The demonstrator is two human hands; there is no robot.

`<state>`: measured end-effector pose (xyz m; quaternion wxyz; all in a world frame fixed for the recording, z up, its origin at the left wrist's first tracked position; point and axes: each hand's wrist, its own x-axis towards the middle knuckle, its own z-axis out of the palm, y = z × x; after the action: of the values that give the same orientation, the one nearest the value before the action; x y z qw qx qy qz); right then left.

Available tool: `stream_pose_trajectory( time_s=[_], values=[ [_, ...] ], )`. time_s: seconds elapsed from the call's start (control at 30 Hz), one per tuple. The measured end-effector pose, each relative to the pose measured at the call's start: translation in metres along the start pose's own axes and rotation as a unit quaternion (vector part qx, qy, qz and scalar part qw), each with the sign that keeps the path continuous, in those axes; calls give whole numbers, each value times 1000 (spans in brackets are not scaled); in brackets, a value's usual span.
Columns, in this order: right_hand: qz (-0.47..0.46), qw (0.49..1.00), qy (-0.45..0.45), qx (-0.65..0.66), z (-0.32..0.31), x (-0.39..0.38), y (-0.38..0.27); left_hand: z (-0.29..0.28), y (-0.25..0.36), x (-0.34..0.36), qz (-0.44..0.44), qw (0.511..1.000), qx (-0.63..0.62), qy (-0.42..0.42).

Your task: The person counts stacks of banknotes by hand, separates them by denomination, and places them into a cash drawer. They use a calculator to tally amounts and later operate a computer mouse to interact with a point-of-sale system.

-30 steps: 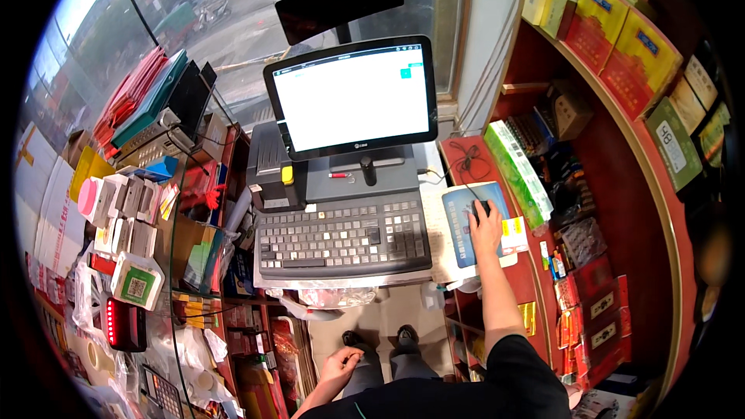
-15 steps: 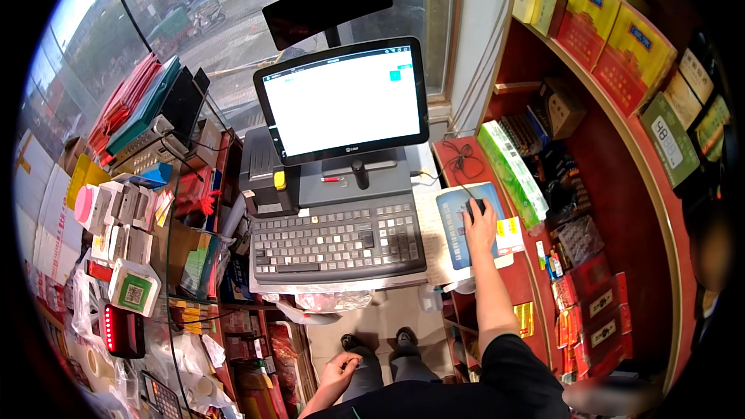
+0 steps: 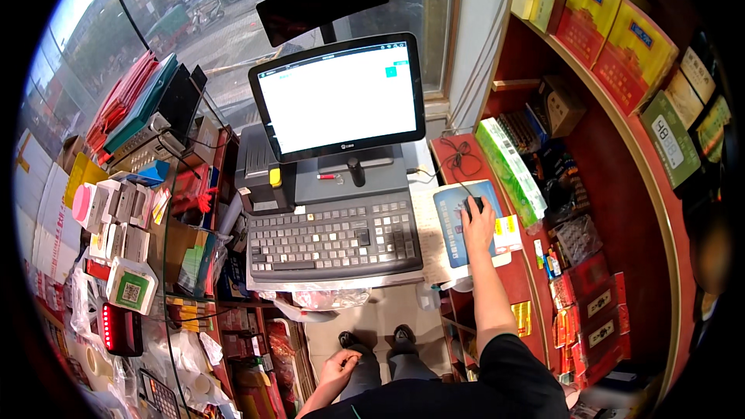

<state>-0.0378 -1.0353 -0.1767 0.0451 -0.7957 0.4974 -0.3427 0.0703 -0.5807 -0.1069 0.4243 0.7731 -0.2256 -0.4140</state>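
Note:
My right hand point(image 3: 479, 234) rests over a dark computer mouse point(image 3: 475, 204), fingers wrapped on it, on a blue mouse pad point(image 3: 458, 234). Left of it sits a grey keyboard point(image 3: 334, 237) in front of a touchscreen till monitor point(image 3: 337, 99) with a mostly white lit screen. My left hand point(image 3: 338, 370) hangs low above my legs, fingers curled together; whatever may be inside them is hidden. Beside the monitor stands a dark receipt printer point(image 3: 262, 178) with a yellow piece on it. Behind rises a black customer display point(image 3: 322, 4).
At left, a glass-topped counter carries small white boxes point(image 3: 120, 206), a QR code stand point(image 3: 132, 289) and a red-lit device point(image 3: 123, 330). A long green-and-white box point(image 3: 510, 171) lies right of the pad. Curved red shelves point(image 3: 621, 186) with packets and boxes close off the right.
The view has shifted slightly, so the monitor and keyboard sit a little further left. My right hand stays on the mouse, and my left hand stays curled. A dark car appears outside the window.

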Motion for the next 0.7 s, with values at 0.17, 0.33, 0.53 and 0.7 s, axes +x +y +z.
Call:
stream_pose_trajectory(
  time_s=[0.17,0.33,0.53,0.7],
  values=[
    [-2,1000,-5,-1,-1,1,-2,1,-3,0,-13,1000,-21,0],
    [-10,1000,6,0,0,0,2,1,2,1,-4,1000,-8,3],
    [-15,1000,5,-5,2,0,1,0,5,-1,-7,1000,11,3],
    [-11,1000,-2,3,-1,0,-1,-1,28,-4,-14,999,30,-7]
  ],
)
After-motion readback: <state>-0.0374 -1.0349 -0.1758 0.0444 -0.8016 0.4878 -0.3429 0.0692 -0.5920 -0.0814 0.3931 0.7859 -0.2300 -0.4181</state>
